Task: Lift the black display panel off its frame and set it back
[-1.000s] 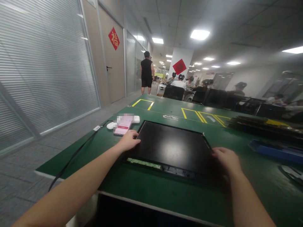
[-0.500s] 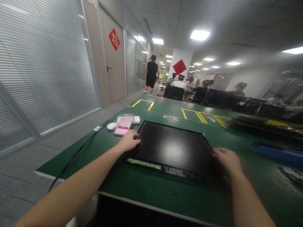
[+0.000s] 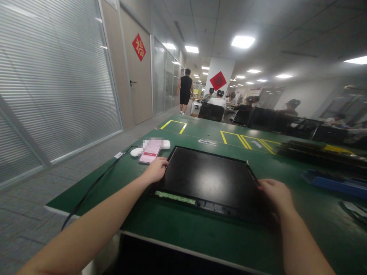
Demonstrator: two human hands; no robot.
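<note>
A black LCD display panel (image 3: 210, 173) lies on the green table (image 3: 218, 236) in front of me, its dark face up and reflecting a ceiling light. Along its near edge runs a narrow green circuit board (image 3: 175, 197). My left hand (image 3: 156, 170) grips the panel's left edge, fingers curled at the frame. On the opposite side, my right hand (image 3: 275, 193) holds the right edge with thumb and fingers closed; some of its fingers are hidden beneath. Just beyond my left hand lies a phone (image 3: 149, 154) with a pink screen.
A white mouse-like object (image 3: 134, 152) and a black cable (image 3: 94, 183) are at left. Small tools (image 3: 207, 142) lie behind the panel. Stacked dark panels (image 3: 321, 152) and a blue tray (image 3: 335, 184) occupy the right. Farther off, one person (image 3: 185, 89) walks and several sit.
My left thumb has drawn back from the panel's face toward its left edge. The panel and my right hand stay nearly still. In the background, the walking person has moved slightly right.
</note>
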